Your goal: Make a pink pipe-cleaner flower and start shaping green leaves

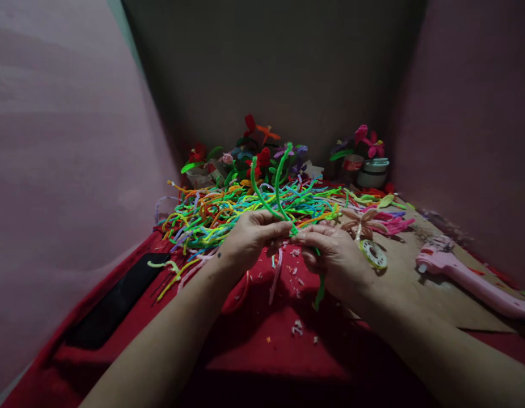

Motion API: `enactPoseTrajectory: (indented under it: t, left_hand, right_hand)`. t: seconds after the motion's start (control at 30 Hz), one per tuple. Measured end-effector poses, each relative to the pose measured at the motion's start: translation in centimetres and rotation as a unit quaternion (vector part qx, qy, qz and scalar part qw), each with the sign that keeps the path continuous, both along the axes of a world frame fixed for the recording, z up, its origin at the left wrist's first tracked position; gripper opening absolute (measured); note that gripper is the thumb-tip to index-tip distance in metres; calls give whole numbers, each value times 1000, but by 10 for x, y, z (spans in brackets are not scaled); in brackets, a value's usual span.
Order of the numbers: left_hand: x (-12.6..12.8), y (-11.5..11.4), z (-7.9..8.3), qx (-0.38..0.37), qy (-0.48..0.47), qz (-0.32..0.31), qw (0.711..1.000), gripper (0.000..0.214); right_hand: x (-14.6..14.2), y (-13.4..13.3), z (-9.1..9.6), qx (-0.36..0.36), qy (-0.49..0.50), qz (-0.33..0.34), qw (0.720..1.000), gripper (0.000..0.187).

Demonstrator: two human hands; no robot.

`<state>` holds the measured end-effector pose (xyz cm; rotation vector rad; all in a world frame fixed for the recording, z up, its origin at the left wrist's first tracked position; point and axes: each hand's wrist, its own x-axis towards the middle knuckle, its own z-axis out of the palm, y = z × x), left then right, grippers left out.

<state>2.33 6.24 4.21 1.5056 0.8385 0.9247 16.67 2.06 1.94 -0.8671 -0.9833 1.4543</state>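
Both hands meet at the middle of the view over a red cloth, pinching green pipe cleaners (280,181) where they cross or twist together. My left hand (259,233) has its thumb and fingers closed on the left side of that joint. Just right of it, my right hand (330,255) grips the same piece with bent fingertips. Two green ends rise above the hands and curve apart, while another green length hangs below my right hand. The fingers partly hide the joint. Behind the hands lies a large heap of multicoloured pipe cleaners (215,212).
A black phone (118,303) lies at the left on the red cloth (254,345). To the right, cardboard (398,283) bears a pink glue gun (462,275), a yellow-rimmed spool (373,254) and a beige pipe-cleaner flower (359,224). Finished-looking flowers (262,158) and a lidded jar (373,173) stand behind.
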Motion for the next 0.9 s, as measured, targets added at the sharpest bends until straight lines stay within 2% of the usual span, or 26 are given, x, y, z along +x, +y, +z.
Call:
enactPoseTrajectory:
  t: [0.13,0.3,0.4,0.47,0.53,0.57,0.7,0.8,0.83,0.9]
  left_hand:
    - [4,-8,2,47,67,9,997,25]
    - [10,-15,2,64,77,74,992,24]
    - [12,-17,-1,129,92,109,981,19]
    - [10,-16,-2,213,117,95,965,12]
    - [6,-13,-4,327,163,65,929,9]
    - [4,-12,-4,389,191,55,900,11]
    - [-2,-6,-6,582,298,58,754,21]
    - [-2,-8,-4,663,343,92,659,19]
    - [-2,-9,-2,676,352,106,638,17]
    - [-1,-12,1,688,367,123,614,13]
  right_hand:
    - [2,-1,0,-10,21,5,1000,13]
    - [1,0,0,3,28,10,1000,16]
    - [3,4,-1,-30,61,32,997,16]
    - [6,7,-2,-59,81,49,994,15]
    - [9,10,-2,-78,90,57,991,16]
    - [11,10,-1,-85,89,57,991,15]
    - [15,9,2,-79,51,50,994,12]
    - [16,8,3,-52,19,58,997,16]
    - [16,8,3,-40,11,60,997,17]
    - [17,8,3,-17,-5,65,998,15]
